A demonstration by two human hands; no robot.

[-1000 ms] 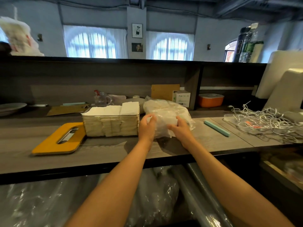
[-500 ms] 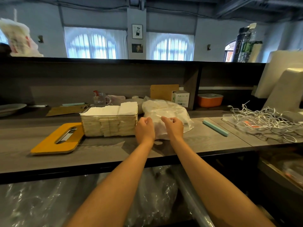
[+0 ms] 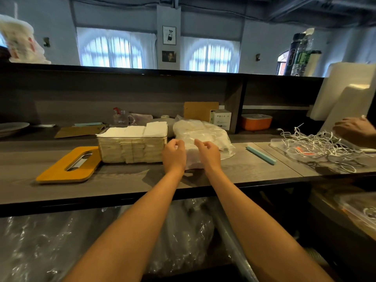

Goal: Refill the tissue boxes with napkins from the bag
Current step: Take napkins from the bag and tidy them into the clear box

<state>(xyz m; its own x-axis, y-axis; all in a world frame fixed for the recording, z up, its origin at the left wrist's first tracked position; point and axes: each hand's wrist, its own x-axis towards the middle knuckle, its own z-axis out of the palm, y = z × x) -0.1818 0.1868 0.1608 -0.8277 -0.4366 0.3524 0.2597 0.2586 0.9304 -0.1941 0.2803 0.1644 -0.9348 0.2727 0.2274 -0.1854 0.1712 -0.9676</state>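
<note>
Both hands, left hand and right hand, pinch the napkin bag's near plastic, right of the full tissue box (pull apart gently, so no napkins spill).

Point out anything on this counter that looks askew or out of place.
The napkins stand proud of the clear tissue box, unevenly stacked, with its yellow lid lying off beside it. A tangle of white cables spills across the counter on the right. Both hands pinch the plastic bag.
</note>
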